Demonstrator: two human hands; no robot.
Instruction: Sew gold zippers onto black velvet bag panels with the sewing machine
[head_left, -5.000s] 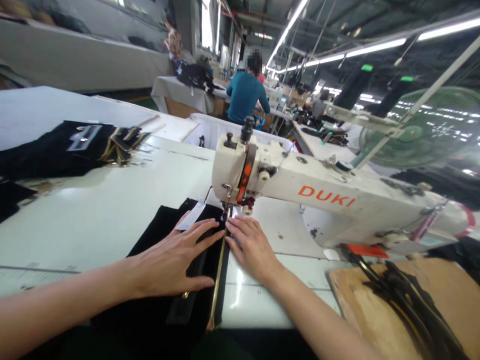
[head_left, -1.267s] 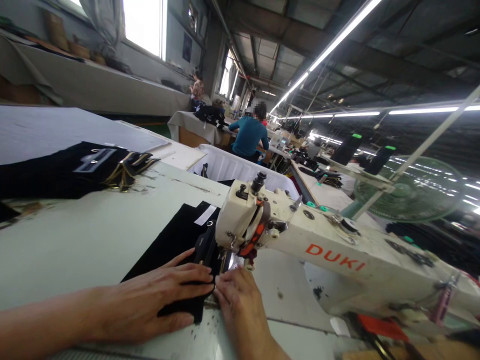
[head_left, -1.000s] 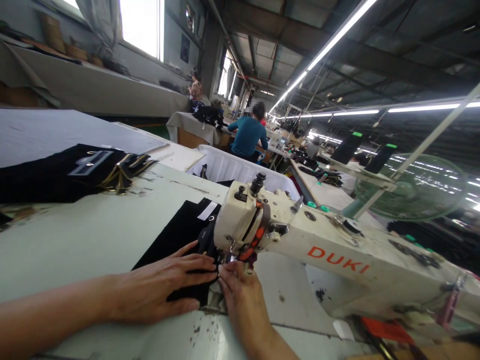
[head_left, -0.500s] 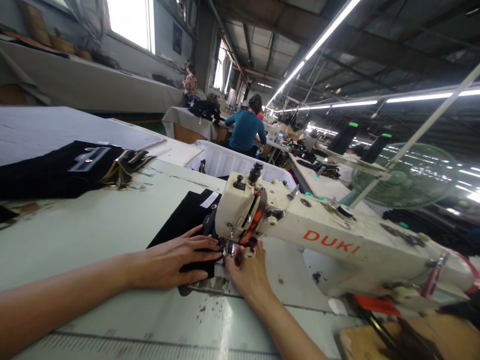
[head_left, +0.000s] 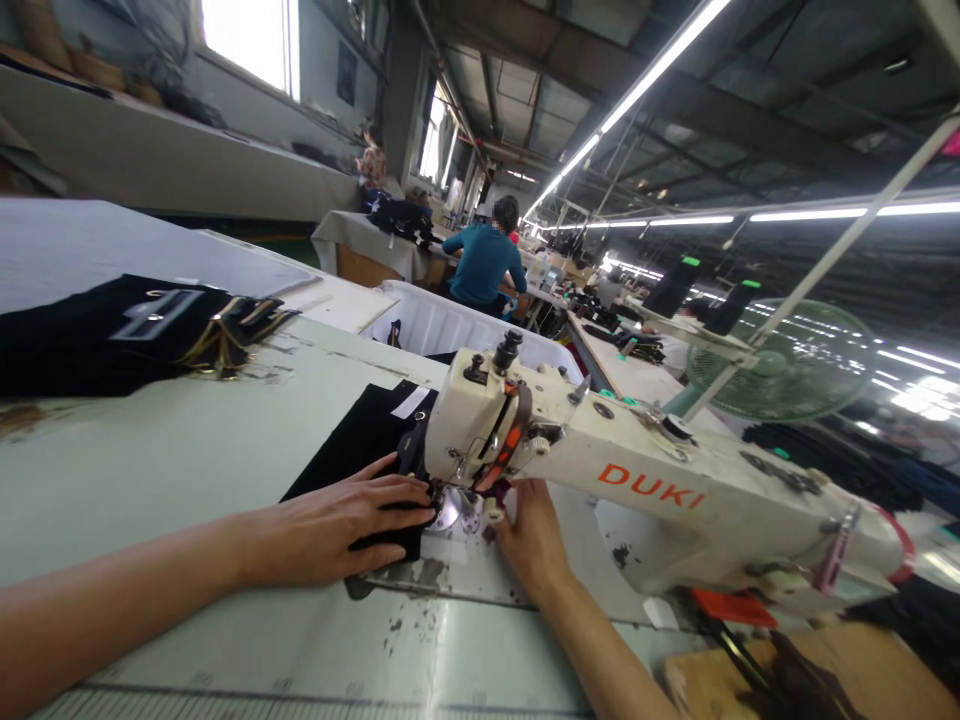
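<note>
My left hand (head_left: 330,530) lies flat with its fingers apart on a piece of black fabric (head_left: 341,450), close to the needle area of a sewing machine (head_left: 645,480) marked DUKI. A small white label (head_left: 410,402) shows on the fabric's far part. The fabric's right edge runs under the machine head, beside the lit metal needle plate (head_left: 471,520). My right hand (head_left: 536,545) is just right of the needle area, under the machine's arm. Its fingertips are hidden behind the machine parts, so what they hold, if anything, does not show.
On the left of the table lies a stack of black pieces (head_left: 135,335) with gold-coloured trim. A white bin (head_left: 480,325) stands behind the machine. Tools lie on a wooden board (head_left: 840,675) at lower right. A person in a teal top (head_left: 484,265) sits farther off.
My right hand has moved right, away from the presser foot, uncovering the needle plate. My left hand stays on the fabric. The whole view has shifted slightly.
</note>
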